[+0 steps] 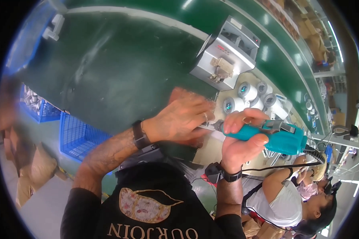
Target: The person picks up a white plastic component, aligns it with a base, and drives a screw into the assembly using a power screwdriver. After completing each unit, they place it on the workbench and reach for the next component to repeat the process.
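Note:
My right hand (pixel 238 146) is closed around a teal electric screwdriver (pixel 281 138), held level with its metal bit pointing left; a black cable runs off its rear end. The bit's tip meets my left hand (pixel 180 119), which grips a blurred reddish-brown flat part (pixel 182 95) against the table edge. My fingers hide most of that part. The left wrist has a dark band and the right wrist a black strap.
A grey metal machine (pixel 227 51) stands on the green table (pixel 107 67) just beyond my hands, with several white rolls (pixel 245 97) beside it. Blue wire baskets (pixel 77 135) and brown bags (pixel 32 167) sit at left. Another person in a white shirt (pixel 283 201) works at lower right.

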Demonstrator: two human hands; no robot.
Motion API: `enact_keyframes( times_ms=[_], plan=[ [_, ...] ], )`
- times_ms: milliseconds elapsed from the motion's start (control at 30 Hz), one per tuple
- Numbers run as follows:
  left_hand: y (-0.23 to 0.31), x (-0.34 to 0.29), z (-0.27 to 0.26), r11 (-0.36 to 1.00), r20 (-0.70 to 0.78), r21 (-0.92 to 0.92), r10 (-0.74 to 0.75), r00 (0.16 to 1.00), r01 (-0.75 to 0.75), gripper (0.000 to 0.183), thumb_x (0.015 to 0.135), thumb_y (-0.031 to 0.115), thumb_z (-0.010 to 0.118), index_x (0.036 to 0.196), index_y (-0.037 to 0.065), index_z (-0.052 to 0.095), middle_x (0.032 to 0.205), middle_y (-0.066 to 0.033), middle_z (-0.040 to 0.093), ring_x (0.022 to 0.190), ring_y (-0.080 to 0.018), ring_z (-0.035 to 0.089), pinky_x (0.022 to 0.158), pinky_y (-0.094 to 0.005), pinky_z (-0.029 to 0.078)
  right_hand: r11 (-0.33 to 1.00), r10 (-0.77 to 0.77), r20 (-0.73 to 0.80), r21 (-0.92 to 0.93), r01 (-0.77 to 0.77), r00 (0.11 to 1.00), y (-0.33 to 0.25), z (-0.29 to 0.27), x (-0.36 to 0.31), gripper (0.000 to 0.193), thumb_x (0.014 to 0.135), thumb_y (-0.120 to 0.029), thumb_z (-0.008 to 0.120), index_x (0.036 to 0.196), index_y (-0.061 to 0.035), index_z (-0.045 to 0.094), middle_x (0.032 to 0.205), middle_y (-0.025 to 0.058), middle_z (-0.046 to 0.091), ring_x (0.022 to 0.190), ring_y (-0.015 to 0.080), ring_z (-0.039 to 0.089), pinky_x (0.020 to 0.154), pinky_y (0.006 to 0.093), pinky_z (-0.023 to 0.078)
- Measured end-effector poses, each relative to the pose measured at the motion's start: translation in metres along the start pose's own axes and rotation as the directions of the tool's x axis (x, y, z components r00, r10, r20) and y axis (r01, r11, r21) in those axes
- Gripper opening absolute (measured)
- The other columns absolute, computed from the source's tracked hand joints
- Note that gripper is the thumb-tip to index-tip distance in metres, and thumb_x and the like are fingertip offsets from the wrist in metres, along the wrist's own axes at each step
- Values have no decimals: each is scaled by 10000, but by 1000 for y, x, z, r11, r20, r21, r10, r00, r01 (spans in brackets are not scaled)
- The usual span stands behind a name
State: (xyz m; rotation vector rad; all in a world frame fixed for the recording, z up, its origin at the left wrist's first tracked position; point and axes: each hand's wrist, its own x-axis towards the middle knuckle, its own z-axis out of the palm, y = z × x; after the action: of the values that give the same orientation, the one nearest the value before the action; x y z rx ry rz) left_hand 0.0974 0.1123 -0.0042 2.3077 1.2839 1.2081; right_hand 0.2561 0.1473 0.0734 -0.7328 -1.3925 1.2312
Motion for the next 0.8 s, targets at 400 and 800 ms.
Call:
enact_keyframes(
  times_ms=[400,800],
  plan=[
    [-3,4,-1,1000,-62,5,-16,998,16,336,733,219,814,974,90,619,1026,-71,645,1004,-294,628,853,-396,537,1000,13,-19,-5,-14,1000,16,0,3,785,885,-765,514,1123,-19,550,633,34,470,530,161,458,505,305,377],
    [-3,2,-2,968,4,-246,-60,998,59,310,741,171,801,896,49,561,970,-148,578,931,-367,597,791,-449,503,999,-50,17,23,50,999,17,0,-1,768,894,-723,559,1127,9,534,622,36,462,518,149,464,481,301,394]
  ],
)
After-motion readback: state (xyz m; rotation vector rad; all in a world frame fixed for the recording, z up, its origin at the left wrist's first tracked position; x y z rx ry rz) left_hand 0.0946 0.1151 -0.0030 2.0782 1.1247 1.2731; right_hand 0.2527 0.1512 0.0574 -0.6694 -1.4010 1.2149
